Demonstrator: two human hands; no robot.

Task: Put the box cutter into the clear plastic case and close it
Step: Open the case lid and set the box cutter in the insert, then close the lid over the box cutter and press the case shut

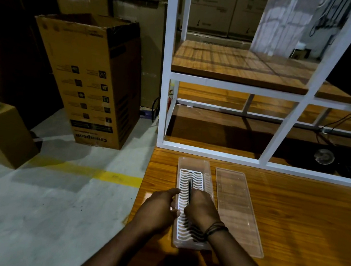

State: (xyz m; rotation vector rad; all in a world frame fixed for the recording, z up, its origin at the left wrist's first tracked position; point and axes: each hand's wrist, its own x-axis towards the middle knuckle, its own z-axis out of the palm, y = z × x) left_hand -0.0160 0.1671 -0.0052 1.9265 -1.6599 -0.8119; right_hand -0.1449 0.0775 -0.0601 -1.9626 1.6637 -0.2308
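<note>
- The left hand [160,205], low in the centre of the frame, rests loosely curled against the left wall of the case [195,164], its forefinger stretched toward the rim; it grips nothing that shows.
- The case is a long clear tray lying lengthwise on the table [303,213], open, with a white wavy grid lining its floor.
- The cutter [190,188] is a thin dark bar, its tip pointing up-frame over the grid inside the case; whether it touches the grid cannot be told.
- The right hand [202,208] is closed around the cutter's lower end, a dark cord wound at the wrist.
- The lid [237,212], clear and flat, lies just right of the case, apart from it.
- The table is glossy orange-brown wood; a white frame [166,83] with wooden shelves stands behind the case.
- At left, a grey floor carries a yellow stripe [119,179], and a tall open carton [93,79] stands in the upper left with more boxes behind.
</note>
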